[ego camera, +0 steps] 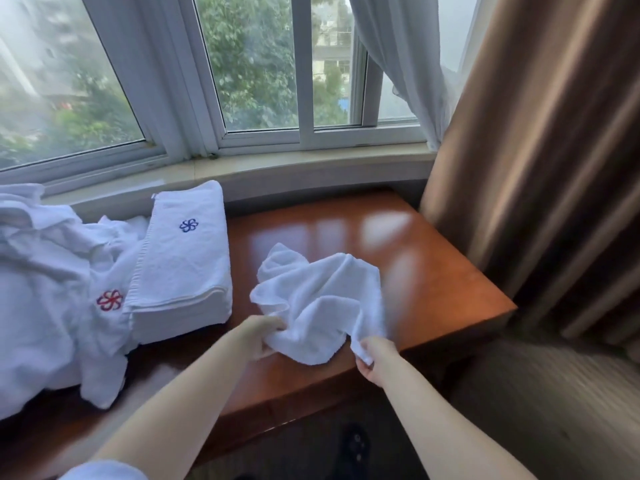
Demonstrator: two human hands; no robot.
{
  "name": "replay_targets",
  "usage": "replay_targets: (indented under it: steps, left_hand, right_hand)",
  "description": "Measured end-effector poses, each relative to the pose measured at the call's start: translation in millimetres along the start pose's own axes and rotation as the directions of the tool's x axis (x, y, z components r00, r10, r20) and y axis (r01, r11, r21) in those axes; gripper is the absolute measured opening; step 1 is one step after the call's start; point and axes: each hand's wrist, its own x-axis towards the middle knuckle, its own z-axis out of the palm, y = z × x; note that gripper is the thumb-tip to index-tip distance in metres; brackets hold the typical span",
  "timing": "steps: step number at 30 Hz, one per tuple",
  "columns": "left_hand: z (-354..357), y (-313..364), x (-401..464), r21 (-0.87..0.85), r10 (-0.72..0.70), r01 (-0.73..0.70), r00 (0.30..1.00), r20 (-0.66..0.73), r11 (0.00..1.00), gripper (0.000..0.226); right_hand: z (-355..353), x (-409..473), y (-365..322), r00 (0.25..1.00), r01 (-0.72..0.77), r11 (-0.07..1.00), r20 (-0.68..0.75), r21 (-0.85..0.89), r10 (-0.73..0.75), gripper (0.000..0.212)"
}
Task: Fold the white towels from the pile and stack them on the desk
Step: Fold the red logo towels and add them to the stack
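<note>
From the head camera we see our left hand (258,336) gripping the near-left edge of a crumpled white towel (317,303), fingers curled into the cloth. Our right hand (375,362) pinches the towel's near-right corner, which hangs just off the front edge of the desk (433,271). The towel lies bunched between and beyond both hands, resting on the glossy wood. Left of our left hand, just beside it, sits a stack of folded towels (183,265) with a blue flower mark on top. Further left, touching that stack, the loose pile (48,292) spreads out, one piece showing a red flower mark. Beyond the hands is the window (256,64); to the right of our right hand hangs a brown curtain (554,168)
</note>
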Motion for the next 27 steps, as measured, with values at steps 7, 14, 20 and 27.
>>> replay_targets:
  steps: [7, 14, 20, 27]
  left_hand:
    - [-7.1, 14.1, 11.3, 0.201, -0.140, 0.148, 0.989, -0.053, 0.968, 0.011]
    - [-9.8, 91.9, 22.6, -0.083, -0.049, 0.066, 0.979, 0.196, 0.994, 0.037]
    - [-20.0, 194.9, 37.9, -0.504, 0.592, -0.532, 0.805, -0.050, 0.680, 0.030]
    - [-1.8, 135.0, 125.4, -0.162, 0.102, -0.170, 0.927, -0.360, 0.972, 0.040]
  right_hand:
    - [12.8, 0.8, 6.2, 0.955, 0.181, 0.983, -0.235, -0.017, -0.179, 0.033]
    - [54.8, 1.9, -68.1, 0.985, -0.162, 0.942, 0.110, 0.295, 0.135, 0.026]
    - [98.1, 7.5, -176.2, 0.894, 0.438, 0.865, -0.024, 0.245, -0.447, 0.030]
    - [95.1, 58.6, -63.5, 0.966, 0.186, 0.979, -0.169, -0.079, -0.197, 0.035]
